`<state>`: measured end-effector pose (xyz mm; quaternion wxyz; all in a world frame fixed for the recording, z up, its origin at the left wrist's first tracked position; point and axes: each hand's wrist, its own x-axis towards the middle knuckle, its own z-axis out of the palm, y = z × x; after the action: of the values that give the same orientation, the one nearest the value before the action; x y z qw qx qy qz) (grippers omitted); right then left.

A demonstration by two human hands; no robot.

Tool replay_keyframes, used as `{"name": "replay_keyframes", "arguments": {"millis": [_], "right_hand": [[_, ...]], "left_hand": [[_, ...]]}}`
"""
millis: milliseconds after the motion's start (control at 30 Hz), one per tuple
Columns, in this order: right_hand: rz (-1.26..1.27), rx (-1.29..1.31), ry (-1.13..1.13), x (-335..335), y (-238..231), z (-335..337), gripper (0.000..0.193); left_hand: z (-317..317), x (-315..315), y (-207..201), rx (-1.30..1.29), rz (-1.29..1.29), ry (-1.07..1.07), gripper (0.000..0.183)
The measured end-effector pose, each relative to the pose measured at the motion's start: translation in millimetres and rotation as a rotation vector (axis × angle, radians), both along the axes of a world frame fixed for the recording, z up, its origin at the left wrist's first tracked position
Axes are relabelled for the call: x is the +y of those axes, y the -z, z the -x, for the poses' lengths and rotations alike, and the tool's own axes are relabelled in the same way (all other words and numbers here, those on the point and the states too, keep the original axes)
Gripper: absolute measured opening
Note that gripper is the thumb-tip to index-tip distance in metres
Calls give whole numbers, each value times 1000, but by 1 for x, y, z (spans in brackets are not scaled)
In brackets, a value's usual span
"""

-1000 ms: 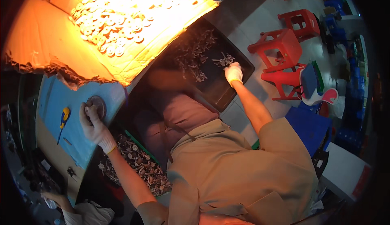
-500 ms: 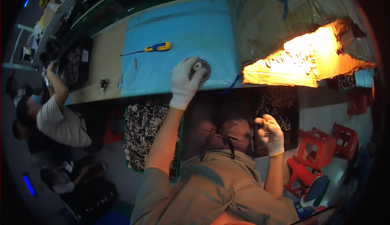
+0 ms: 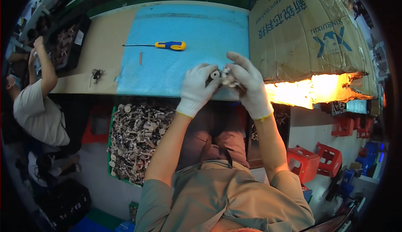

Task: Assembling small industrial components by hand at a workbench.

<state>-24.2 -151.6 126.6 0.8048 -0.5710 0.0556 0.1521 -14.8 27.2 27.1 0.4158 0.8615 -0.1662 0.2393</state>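
At the front edge of the blue mat (image 3: 167,75), both of my hands, in white gloves, come together. My left hand (image 3: 196,87) is closed around a dark round part with a pale hub (image 3: 215,74), gripping it between thumb and fingers. Right beside that, my right hand (image 3: 251,87) has its fingers bent inward, pinching something small and pale that I cannot make out. Much of the round part is hidden by the gloves. Farther back on the mat lies a yellow and blue screwdriver (image 3: 171,45), its shaft pointing left, with a thin flat strip (image 3: 140,58) below it.
A large cardboard box (image 3: 289,39), torn open and brightly lit inside, stands to the right. Below the table, a green-rimmed crate (image 3: 110,138) is heaped with small parts. A small metal piece (image 3: 96,75) lies left of the mat. A person (image 3: 35,102) works at left; red stools (image 3: 307,163) stand right.
My right hand has come up from over the dark crate at the right to meet the left hand. The round part has been tilted up off the mat. The view has shifted.
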Motion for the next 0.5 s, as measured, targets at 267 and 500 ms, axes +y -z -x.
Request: {"name": "replay_keyframes", "arguments": {"millis": [267,500], "right_hand": [[1138,-711,47,5,23,-31,40],[1421,-917,-140,21,4,-43,33]], "left_hand": [[-3,-1,-2,102,22,43,40],[-4,5,-6,216,11,68,37]]}}
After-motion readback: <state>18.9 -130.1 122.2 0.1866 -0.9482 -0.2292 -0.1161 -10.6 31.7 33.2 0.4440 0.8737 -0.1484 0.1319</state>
